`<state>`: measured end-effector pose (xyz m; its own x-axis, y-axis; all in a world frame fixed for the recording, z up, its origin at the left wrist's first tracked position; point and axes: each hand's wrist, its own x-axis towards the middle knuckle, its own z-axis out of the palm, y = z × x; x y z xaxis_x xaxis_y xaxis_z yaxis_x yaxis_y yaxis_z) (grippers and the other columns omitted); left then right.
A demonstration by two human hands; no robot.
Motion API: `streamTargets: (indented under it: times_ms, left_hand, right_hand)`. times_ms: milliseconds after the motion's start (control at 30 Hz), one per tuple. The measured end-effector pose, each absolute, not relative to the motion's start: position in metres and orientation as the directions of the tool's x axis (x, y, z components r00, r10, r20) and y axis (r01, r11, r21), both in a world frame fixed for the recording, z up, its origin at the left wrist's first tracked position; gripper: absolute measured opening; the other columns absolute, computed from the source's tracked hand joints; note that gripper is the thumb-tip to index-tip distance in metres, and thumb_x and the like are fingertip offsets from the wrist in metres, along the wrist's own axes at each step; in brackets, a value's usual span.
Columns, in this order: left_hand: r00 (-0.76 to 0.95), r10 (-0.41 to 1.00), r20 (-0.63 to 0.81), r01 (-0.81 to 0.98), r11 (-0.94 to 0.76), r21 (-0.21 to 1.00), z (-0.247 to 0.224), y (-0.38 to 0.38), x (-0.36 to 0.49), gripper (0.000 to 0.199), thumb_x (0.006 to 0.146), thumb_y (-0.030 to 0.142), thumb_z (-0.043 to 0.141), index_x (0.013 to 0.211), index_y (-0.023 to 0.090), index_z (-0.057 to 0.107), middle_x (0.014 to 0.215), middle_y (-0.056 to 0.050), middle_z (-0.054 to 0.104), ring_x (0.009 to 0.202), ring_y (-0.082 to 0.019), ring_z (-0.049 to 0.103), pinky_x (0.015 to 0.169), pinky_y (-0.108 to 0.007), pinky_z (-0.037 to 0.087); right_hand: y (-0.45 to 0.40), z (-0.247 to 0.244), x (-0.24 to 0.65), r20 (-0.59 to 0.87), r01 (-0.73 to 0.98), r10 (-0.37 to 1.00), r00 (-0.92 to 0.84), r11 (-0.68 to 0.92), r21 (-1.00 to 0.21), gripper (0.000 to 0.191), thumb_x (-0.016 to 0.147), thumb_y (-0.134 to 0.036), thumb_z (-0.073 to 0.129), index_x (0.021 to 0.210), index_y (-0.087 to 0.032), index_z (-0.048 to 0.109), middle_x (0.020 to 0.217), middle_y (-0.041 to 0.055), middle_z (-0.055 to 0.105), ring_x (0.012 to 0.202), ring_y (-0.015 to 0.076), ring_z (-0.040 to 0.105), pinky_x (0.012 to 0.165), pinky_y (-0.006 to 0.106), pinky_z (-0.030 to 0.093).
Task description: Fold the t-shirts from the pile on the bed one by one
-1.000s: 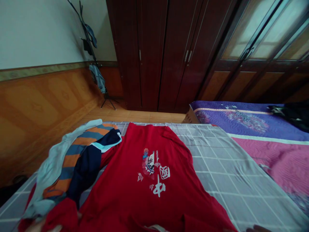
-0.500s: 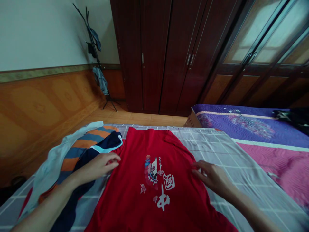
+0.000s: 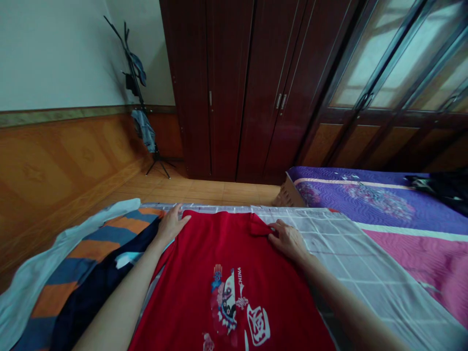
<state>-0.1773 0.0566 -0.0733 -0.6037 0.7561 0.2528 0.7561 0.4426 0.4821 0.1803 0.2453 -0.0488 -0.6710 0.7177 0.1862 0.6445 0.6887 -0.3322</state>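
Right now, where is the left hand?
In the head view, the left hand is left of centre, at the far left corner of the red shirt, beside the striped garment.

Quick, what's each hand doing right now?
Left hand: open, thumb at the red shirt.
Right hand: fingers on the shirt's edge; can't tell whether it's gripping.

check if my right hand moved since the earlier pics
Yes, my view is that the right hand moved forward, closer to the far edge of the checked bedsheet, and now touches the red shirt.
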Motion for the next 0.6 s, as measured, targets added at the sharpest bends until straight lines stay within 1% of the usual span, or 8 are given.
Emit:
streamTargets:
  times_ms: [67,133,200,233,300,433,533,600]
  left_hand:
    - [-0.617,0.747,0.247,0.746,0.457,0.484,-0.076,0.058,-0.181,0.051,0.081,0.041,0.054,0.123,0.014,0.049,0.111,-0.013,0.062,0.103,-0.025,0.059,0.090,-0.035,0.044]
    - [-0.621,0.748,0.233,0.741,0.464,0.486,-0.077,0.060,-0.184,0.035,0.077,0.040,0.056,0.105,0.018,0.059,0.101,-0.010,0.065,0.098,-0.025,0.061,0.086,-0.034,0.045]
    - [-0.635,0.741,0.219,0.724,0.473,0.501,-0.077,0.061,-0.187,0.020,0.076,0.037,0.054,0.084,0.020,0.061,0.088,-0.006,0.067,0.089,-0.025,0.062,0.081,-0.033,0.045]
    - [-0.649,0.730,0.213,0.710,0.479,0.516,-0.077,0.062,-0.189,0.017,0.077,0.036,0.052,0.078,0.021,0.060,0.082,-0.005,0.066,0.085,-0.024,0.063,0.079,-0.032,0.045]
    - [-0.687,0.696,0.210,0.668,0.491,0.559,-0.076,0.062,-0.194,0.019,0.078,0.037,0.047,0.076,0.021,0.057,0.076,-0.004,0.065,0.080,-0.024,0.063,0.075,-0.032,0.046]
    - [-0.762,0.617,0.196,0.563,0.482,0.671,-0.076,0.061,-0.207,0.025,0.079,0.042,0.041,0.083,0.020,0.053,0.073,-0.004,0.064,0.074,-0.022,0.062,0.067,-0.029,0.047]
    - [-0.790,0.589,0.170,0.496,0.450,0.743,-0.079,0.059,-0.213,0.026,0.076,0.043,0.044,0.083,0.019,0.052,0.067,-0.002,0.063,0.067,-0.021,0.062,0.060,-0.028,0.046]
    - [-0.786,0.599,0.153,0.466,0.411,0.784,-0.081,0.060,-0.215,0.027,0.073,0.043,0.048,0.084,0.019,0.053,0.068,-0.002,0.064,0.065,-0.020,0.062,0.058,-0.027,0.047]
  right_hand:
    - [0.261,-0.054,0.175,0.185,0.648,0.764,-0.619,0.629,-0.428,0.026,0.079,-0.033,0.048,0.081,-0.018,0.069,0.076,0.0040,0.064,0.068,0.0169,0.057,0.061,0.025,0.036]
    - [0.277,-0.059,0.172,0.178,0.633,0.810,-0.559,0.556,-0.539,0.035,0.081,-0.039,0.044,0.066,-0.016,0.065,0.059,0.0023,0.059,0.058,0.0163,0.055,0.054,0.025,0.034]
    - [0.290,-0.064,0.170,0.173,0.592,0.848,-0.501,0.481,-0.646,0.044,0.082,-0.046,0.038,0.063,-0.015,0.063,0.052,0.0016,0.056,0.053,0.0162,0.052,0.049,0.025,0.033]
    - [0.294,-0.066,0.171,0.172,0.564,0.863,-0.475,0.449,-0.693,0.045,0.082,-0.048,0.036,0.065,-0.015,0.063,0.053,0.0018,0.057,0.053,0.0164,0.052,0.048,0.025,0.034]
    - [0.299,-0.068,0.172,0.169,0.501,0.884,-0.437,0.395,-0.770,0.044,0.080,-0.049,0.038,0.070,-0.015,0.063,0.057,0.0024,0.061,0.055,0.0171,0.054,0.048,0.026,0.036]
    - [0.295,-0.067,0.174,0.137,0.381,0.899,-0.415,0.309,-0.871,0.038,0.074,-0.050,0.048,0.076,-0.016,0.065,0.066,0.0038,0.066,0.060,0.0182,0.057,0.053,0.027,0.041]
    - [0.292,-0.061,0.174,0.088,0.325,0.896,-0.435,0.248,-0.913,0.037,0.073,-0.051,0.053,0.078,-0.017,0.066,0.068,0.0043,0.067,0.063,0.0189,0.059,0.055,0.028,0.043]
    - [0.291,-0.057,0.175,0.035,0.304,0.884,-0.467,0.198,-0.932,0.040,0.075,-0.054,0.052,0.079,-0.017,0.066,0.069,0.0050,0.067,0.063,0.0186,0.060,0.054,0.027,0.044]
